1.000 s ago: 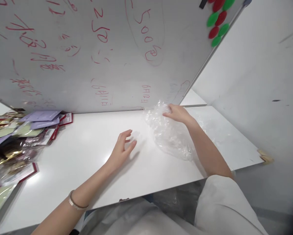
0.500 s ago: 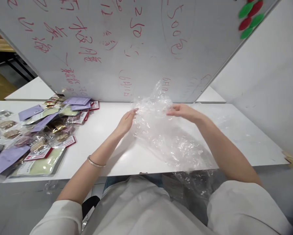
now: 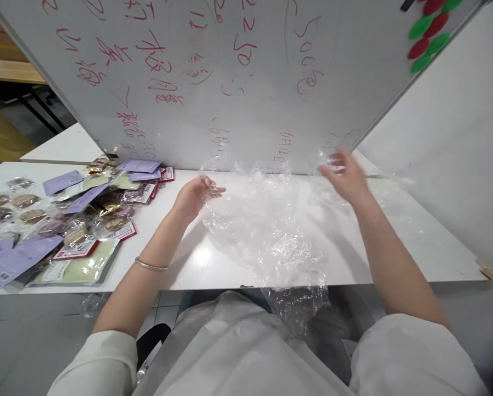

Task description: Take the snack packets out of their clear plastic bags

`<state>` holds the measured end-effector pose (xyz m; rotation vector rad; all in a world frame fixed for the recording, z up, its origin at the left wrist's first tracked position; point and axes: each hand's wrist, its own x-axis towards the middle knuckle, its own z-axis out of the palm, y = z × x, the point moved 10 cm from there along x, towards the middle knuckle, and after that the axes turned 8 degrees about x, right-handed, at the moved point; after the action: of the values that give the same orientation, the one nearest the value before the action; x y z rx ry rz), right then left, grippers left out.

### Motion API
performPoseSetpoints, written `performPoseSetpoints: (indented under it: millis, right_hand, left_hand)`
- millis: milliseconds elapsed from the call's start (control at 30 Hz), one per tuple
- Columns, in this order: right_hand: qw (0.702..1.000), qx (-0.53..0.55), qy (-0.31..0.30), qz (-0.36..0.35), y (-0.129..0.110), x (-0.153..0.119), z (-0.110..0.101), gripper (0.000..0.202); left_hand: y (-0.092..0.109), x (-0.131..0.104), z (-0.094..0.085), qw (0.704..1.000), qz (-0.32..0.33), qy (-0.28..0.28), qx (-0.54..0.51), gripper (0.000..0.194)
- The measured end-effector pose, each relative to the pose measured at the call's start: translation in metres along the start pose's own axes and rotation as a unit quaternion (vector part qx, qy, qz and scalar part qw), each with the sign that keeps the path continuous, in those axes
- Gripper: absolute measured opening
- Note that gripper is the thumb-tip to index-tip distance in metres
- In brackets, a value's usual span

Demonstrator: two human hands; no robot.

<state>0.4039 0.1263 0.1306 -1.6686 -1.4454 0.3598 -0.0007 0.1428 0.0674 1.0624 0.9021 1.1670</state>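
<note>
A crumpled sheet of clear plastic film (image 3: 266,220) spreads over the middle of the white table (image 3: 200,264), and its lower end hangs past the front edge. My left hand (image 3: 194,198) is closed on the film's upper left corner, with thumb and forefinger together. Over the table's back right, my right hand (image 3: 343,173) is raised in front of the whiteboard, its thumb and fingers curved. Wisps of clear plastic show near those fingertips, but whether they are gripped is unclear.
Purple, green and clear packets (image 3: 85,220) lie heaped on the table's left side. A whiteboard (image 3: 246,110) with red writing rises along the back, with red and green magnets (image 3: 430,41) at its upper right. More thin clear plastic lies at the right.
My hands have moved apart, the right one going right and up, the left one slightly left. The film's hanging part has shifted left, and the view has turned a little.
</note>
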Motion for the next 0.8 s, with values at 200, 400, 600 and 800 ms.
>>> performPoseSetpoints:
  millis: [200,400,600,800]
  right_hand:
    - [0.809,0.311,-0.493,0.073,-0.080,-0.093,0.180,0.051]
    - [0.738,0.384,-0.507,0.226,-0.049,-0.107,0.225,0.039]
    - [0.884,0.317,-0.272,0.211,0.000,-0.040,0.166,0.036]
    - [0.966,0.188,-0.083,0.156,0.043,0.007,0.038,0.030]
  left_hand:
    - [0.015,-0.011,0.033,0.994,0.023,-0.106,-0.005,0.026]
    - [0.027,-0.021,0.005,0.981,0.109,-0.043,0.153,0.026]
    - [0.036,-0.028,-0.008,0.917,0.177,0.006,0.357,0.046]
    - [0.029,-0.021,-0.064,0.953,0.142,0.123,0.237,0.042]
